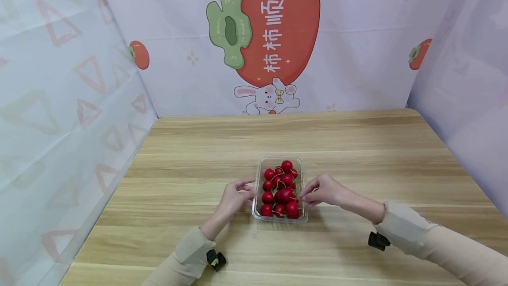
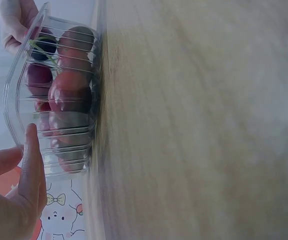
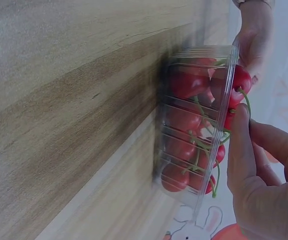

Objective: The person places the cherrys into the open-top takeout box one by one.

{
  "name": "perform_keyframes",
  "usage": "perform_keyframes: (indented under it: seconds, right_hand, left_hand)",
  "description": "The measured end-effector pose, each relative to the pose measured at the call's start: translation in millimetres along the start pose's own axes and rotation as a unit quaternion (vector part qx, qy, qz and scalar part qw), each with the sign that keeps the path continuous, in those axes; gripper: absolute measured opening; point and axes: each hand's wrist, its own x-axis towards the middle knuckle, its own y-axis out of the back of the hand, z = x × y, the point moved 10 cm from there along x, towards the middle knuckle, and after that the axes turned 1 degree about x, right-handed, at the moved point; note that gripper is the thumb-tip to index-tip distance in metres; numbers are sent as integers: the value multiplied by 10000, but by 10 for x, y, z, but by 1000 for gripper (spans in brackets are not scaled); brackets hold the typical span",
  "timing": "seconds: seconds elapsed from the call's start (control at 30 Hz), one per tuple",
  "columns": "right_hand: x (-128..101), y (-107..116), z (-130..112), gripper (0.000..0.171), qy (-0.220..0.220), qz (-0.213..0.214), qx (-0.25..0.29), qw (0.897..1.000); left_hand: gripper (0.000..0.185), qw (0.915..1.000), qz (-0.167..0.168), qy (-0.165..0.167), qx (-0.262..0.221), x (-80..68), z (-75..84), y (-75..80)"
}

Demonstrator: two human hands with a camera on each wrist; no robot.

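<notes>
A clear plastic punnet [image 1: 279, 220] of red cherries [image 1: 286, 180] stands on the wooden table. My left hand [image 1: 237, 197] is at its left side; in the left wrist view a straight finger [image 2: 30, 165] rests along the clear wall near the rim. On the other side, my right hand [image 1: 323, 190] has thumb and forefinger together over the right rim. They pinch a thin green cherry stem [image 3: 247, 100] in the right wrist view. The cherry [image 3: 241, 79] on that stem sits at rim height among the others.
The wooden table [image 1: 190, 144] extends around the punnet on all sides. Behind it hangs a white cloth [image 1: 170, 74] printed with a large persimmon and a rabbit. A patterned cloth [image 1: 79, 100] borders the left, and another pale cloth [image 1: 468, 78] the right.
</notes>
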Motion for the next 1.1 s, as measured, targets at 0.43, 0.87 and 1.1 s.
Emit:
perform_keyframes:
  seconds: [0.43, 0.87, 1.1]
  right_hand:
    - [-1, 20, -79, 18, 476, 19, -514, 9975]
    - [-73, 125, -179, 20, 971, 279, -1249, 9870]
    - [-147, 209, -215, 19, 1261, 501, -1628, 9773]
  left_hand:
    - [36, 10000, 31, -25, 57, -193, 292, -29]
    - [37, 10000, 48, -54, -24, -30, 48, 21]
    - [35, 9994, 163, -232, 185, -47, 79, 61]
